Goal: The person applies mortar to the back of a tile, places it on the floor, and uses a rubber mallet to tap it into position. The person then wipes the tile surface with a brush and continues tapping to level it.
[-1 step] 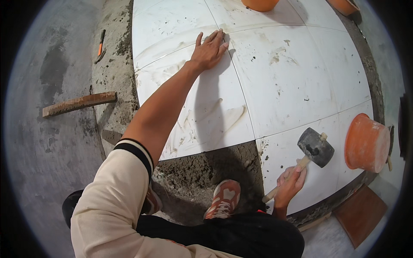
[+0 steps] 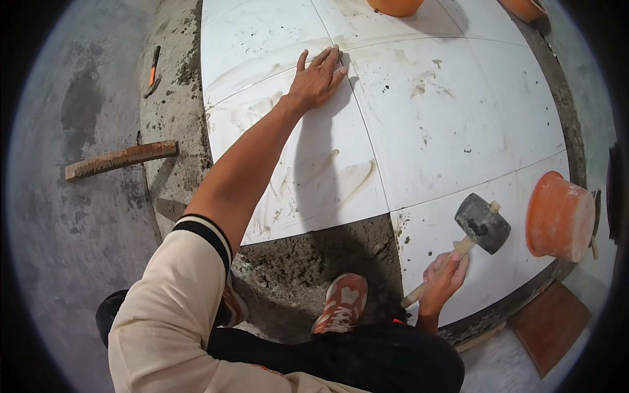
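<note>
My left hand (image 2: 318, 80) reaches forward with its fingers stretched out. Its fingertips touch the far right corner of a smudged white tile (image 2: 275, 190), where the joints between tiles meet. Low on the right, my right hand (image 2: 445, 281) is closed round the pale wooden handle of a rubber mallet (image 2: 483, 223). The mallet's dark grey head hangs above another white tile (image 2: 426, 229), apart from my left hand. Dark, rough mortar (image 2: 295, 268) shows between the near tile edge and my shoes.
An orange bucket (image 2: 558, 216) lies tipped at the right; another orange container (image 2: 396, 6) stands on the far tiles. At the left lie a wooden strip (image 2: 121, 159) and a tool with an orange-and-black handle (image 2: 154, 69). A brown tile (image 2: 550, 327) rests at lower right.
</note>
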### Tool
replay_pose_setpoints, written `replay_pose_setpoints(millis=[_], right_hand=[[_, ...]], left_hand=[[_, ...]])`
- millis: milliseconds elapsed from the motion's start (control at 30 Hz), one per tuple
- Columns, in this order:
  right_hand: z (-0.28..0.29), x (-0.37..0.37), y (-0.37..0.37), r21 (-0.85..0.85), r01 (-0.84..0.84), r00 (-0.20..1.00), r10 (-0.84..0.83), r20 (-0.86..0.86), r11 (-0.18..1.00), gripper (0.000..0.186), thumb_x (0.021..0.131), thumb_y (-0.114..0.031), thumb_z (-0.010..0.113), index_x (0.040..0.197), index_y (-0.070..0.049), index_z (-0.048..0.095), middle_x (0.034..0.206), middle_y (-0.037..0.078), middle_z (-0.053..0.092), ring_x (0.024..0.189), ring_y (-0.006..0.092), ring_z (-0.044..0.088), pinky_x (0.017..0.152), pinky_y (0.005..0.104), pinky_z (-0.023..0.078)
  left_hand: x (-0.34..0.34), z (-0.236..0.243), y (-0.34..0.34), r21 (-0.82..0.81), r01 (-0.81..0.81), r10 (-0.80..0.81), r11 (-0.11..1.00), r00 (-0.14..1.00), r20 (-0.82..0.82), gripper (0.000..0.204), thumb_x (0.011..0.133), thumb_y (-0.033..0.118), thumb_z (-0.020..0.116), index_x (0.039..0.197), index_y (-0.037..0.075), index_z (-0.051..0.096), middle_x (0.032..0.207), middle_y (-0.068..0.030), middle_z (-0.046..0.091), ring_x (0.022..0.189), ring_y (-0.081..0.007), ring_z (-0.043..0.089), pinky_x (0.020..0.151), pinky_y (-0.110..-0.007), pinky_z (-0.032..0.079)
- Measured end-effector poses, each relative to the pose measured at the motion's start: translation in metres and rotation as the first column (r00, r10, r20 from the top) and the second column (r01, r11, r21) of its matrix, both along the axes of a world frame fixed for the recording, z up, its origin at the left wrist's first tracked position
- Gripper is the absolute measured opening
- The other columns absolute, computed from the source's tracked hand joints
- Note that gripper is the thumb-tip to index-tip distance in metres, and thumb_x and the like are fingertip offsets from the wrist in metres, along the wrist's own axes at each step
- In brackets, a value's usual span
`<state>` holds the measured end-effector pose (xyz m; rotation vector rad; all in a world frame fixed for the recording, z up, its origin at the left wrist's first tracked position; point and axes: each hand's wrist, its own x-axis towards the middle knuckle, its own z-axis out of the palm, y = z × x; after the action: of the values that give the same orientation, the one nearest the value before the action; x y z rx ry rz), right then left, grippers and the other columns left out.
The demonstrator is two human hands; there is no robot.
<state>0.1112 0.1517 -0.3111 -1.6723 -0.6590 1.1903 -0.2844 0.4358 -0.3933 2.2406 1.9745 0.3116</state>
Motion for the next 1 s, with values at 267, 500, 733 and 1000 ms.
replay_pose_setpoints(millis=[267, 500, 733, 1000], right_hand=[[-0.01, 0.013, 0.006, 0.049, 0.057, 0.998, -0.057, -0.008, 0.997, 0.038, 0.115, -0.032, 0.045, 0.137, -0.002, 0.052, 0.08, -0.002, 0.045, 0.054, 0.0052, 0.039, 0.046, 0.0222, 0.033], [-0.003, 0.001, -0.013, 0.086, 0.02, 0.999, -0.016, -0.048, 0.996, 0.038, 0.114, -0.03, 0.046, 0.139, -0.002, 0.051, 0.078, -0.001, 0.045, 0.054, 0.005, 0.039, 0.045, 0.0228, 0.033], [-0.045, -0.014, -0.047, 0.081, -0.212, 0.977, 0.21, 0.031, 0.974, 0.035, 0.112, -0.031, 0.054, 0.132, -0.003, 0.058, 0.08, 0.0, 0.056, 0.059, 0.0084, 0.05, 0.052, 0.0276, 0.042], [-0.034, -0.098, -0.048, 0.058, -0.676, 0.728, 0.652, 0.211, 0.735, 0.038, 0.109, -0.027, 0.06, 0.133, 0.001, 0.056, 0.103, 0.029, 0.071, 0.097, 0.0513, 0.069, 0.078, 0.0507, 0.055]], left_hand=[[0.08, 0.012, -0.15, -0.11, 0.38, -0.394, 0.918, 0.903, -0.173, 0.068, 0.114, 0.051, 0.027, 0.17, 0.014, 0.02, 0.174, -0.0058, 0.032, 0.163, -0.0229, 0.022, 0.133, -0.058, 0.002], [0.146, 0.03, -0.27, -0.238, 0.51, -0.447, 0.826, 0.852, 0.274, 0.069, 0.113, 0.046, 0.035, 0.169, 0.008, 0.021, 0.173, -0.0124, 0.033, 0.163, -0.0235, 0.02, 0.132, -0.059, 0.001], [0.096, 0.015, -0.306, -0.034, -0.092, 0.098, 0.995, 0.953, 0.285, 0.07, 0.11, 0.032, 0.048, 0.165, -0.004, 0.025, 0.171, -0.0243, 0.03, 0.162, -0.0375, 0.021, 0.131, -0.054, 0.002], [0.075, -0.005, -0.329, 0.147, -0.295, 0.277, 0.944, 0.952, 0.131, 0.059, 0.114, 0.027, 0.042, 0.162, -0.005, 0.031, 0.168, -0.0225, 0.037, 0.159, -0.0361, 0.028, 0.13, -0.053, 0.01]])
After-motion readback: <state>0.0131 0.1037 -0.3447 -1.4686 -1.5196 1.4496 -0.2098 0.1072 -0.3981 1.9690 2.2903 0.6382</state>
